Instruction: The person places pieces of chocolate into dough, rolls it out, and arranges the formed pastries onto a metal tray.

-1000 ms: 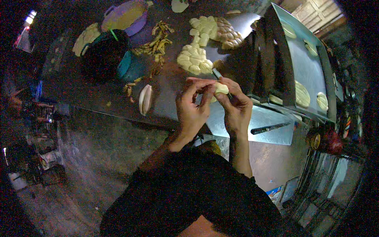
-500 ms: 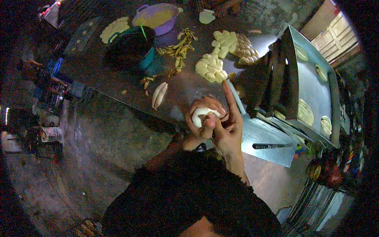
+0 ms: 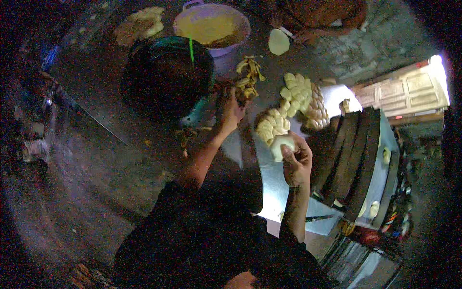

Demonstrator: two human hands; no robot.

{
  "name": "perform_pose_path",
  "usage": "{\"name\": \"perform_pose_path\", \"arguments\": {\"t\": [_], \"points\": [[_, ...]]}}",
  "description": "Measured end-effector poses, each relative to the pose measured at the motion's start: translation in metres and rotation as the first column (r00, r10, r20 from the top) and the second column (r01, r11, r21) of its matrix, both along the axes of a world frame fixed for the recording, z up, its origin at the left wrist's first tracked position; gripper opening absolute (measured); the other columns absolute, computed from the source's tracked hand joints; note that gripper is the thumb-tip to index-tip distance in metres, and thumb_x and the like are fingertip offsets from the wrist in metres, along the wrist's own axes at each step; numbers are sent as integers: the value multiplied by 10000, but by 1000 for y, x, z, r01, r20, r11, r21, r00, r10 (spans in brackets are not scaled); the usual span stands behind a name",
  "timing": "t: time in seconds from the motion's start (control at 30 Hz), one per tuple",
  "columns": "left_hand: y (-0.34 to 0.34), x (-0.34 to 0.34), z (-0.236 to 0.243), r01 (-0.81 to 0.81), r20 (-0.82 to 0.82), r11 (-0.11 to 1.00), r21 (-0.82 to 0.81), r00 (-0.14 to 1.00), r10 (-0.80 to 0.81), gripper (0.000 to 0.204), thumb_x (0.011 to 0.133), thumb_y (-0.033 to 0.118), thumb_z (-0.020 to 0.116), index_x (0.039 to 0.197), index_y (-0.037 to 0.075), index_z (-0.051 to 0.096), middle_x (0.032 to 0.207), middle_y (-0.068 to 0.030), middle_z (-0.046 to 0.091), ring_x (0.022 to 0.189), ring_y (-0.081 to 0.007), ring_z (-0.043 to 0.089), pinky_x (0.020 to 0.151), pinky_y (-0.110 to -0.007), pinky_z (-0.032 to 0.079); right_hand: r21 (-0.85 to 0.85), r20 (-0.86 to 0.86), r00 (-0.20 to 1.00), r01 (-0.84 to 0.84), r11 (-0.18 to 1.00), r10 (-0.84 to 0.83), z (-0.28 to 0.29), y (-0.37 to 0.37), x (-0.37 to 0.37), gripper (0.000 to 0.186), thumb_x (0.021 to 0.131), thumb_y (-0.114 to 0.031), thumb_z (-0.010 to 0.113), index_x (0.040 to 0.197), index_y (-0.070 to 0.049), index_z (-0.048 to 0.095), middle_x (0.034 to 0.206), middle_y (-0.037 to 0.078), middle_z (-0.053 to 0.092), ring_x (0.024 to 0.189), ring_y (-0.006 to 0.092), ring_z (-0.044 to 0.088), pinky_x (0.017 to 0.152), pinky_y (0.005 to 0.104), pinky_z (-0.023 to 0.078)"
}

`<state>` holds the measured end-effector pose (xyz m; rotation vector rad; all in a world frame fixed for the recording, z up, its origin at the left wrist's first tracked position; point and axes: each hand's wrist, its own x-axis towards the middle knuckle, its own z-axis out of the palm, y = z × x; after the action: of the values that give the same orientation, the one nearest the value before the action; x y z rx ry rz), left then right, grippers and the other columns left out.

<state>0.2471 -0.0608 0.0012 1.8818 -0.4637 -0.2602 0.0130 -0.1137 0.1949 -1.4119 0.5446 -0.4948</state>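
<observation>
Your right hand (image 3: 299, 161) pinches flattened dough (image 3: 280, 145), thumb (image 3: 288, 152) on top, likely for steadiness; left hand (image 3: 232, 113) at yellowish strips (image 3: 247, 89), grip unclear.

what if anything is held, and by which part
Right hand: a pale dough piece, pinched at its right side. Left hand: at the yellowish strips; whether it grips any cannot be told.

Viewed from above, a person's right hand (image 3: 301, 161), right of centre, pinches a pale dough piece (image 3: 278, 146). The left hand (image 3: 230, 115), near centre, is at yellowish strips (image 3: 250, 72). Dough balls (image 3: 294, 96) cluster above right; purple basin (image 3: 232, 49), top centre; stacked trays (image 3: 350, 149), right.
</observation>
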Motion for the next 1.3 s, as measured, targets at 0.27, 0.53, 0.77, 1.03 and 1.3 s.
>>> {"name": "perform_pose_path", "arguments": {"t": [0.27,0.53,0.77,1.03,1.3], "points": [[4,11,-9,54,-350,987,-148,931,-103,364,928,223,688,1241,70,585,1151,-135,653,1062,-253,623,886,-373,521,-652,-393,619,-709,268,680,37,56,225,500,967,-358,606,1358,-50,558,1221,162,664,1128,344,641,982,442,494],[60,-31,26,41,-495,924,-381,835,-241,253,934,220,683,1148,86,678,1070,-113,694,998,-238,649,843,-365,538,-121,-923,-88,-857,-501,374,-25,115,323,480,1037,-328,454,1456,-96,461,1267,237,623,1076,389,654,906,484,539],[171,-62,121,67,-360,943,-326,914,-190,183,928,198,693,1075,106,750,995,-96,723,953,-222,663,810,-355,549,-250,-701,272,-959,130,659,10,91,306,465,1057,-351,445,1423,-71,505,1183,190,681,1050,307,671,929,410,527],[263,-68,257,29,225,886,-463,971,86,174,799,44,804,951,99,743,919,-76,710,885,-213,663,791,-343,535,304,-166,694,-640,706,701,119,77,159,426,1022,-217,551,1382,8,516,1139,95,682,943,112,651,773,219,512],[243,-177,332,198,549,977,-74,826,-126,176,773,138,840,921,98,755,940,-85,632,880,-210,595,752,-324,473,378,-18,868,-453,807,496,137,88,-28,488,1037,-352,498,1364,11,507,938,72,700,731,84,669,637,212,565]]}}
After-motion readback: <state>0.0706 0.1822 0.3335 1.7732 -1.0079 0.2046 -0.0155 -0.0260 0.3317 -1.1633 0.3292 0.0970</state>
